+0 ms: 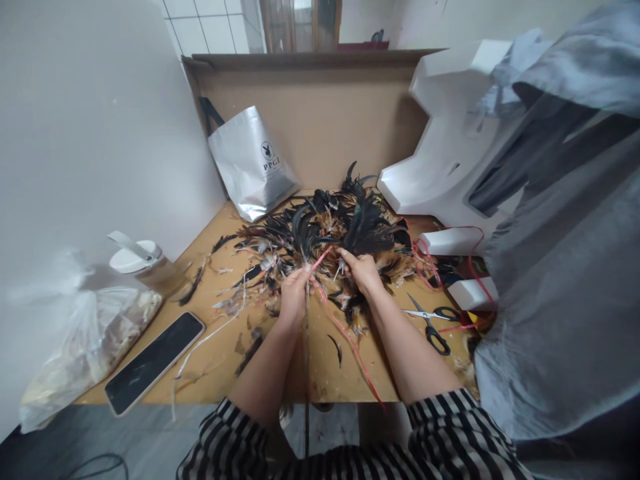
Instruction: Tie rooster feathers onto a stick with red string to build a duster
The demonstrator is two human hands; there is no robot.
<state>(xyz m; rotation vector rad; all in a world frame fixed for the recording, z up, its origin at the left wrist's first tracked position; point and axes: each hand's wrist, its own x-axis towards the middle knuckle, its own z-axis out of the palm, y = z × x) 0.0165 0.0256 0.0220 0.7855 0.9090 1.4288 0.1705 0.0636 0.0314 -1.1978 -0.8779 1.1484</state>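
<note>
My left hand [296, 290] is closed around a thin stick [307, 373] that runs down past the table's front edge. Dark glossy feathers [303, 230] stand up from the stick just above those fingers. A pink plastic ribbon [345, 331] trails from the left fingers toward the front edge. Another short, straight stretch of it slants up toward my right hand [363, 272], whose thumb and forefinger are pinched at its end; the exact contact is too small to make out. Behind and between both hands lies a heap of black and brown feathers [367, 223].
Black-handled scissors [433, 323] lie open at right, near a tangle of red ribbon and a white plastic frame [440, 147]. Grey cloth [570, 267] hangs far right. On the left are a phone [155, 363], a plastic bag [95, 340], a lidded cup [145, 263] and a silver bag [253, 167].
</note>
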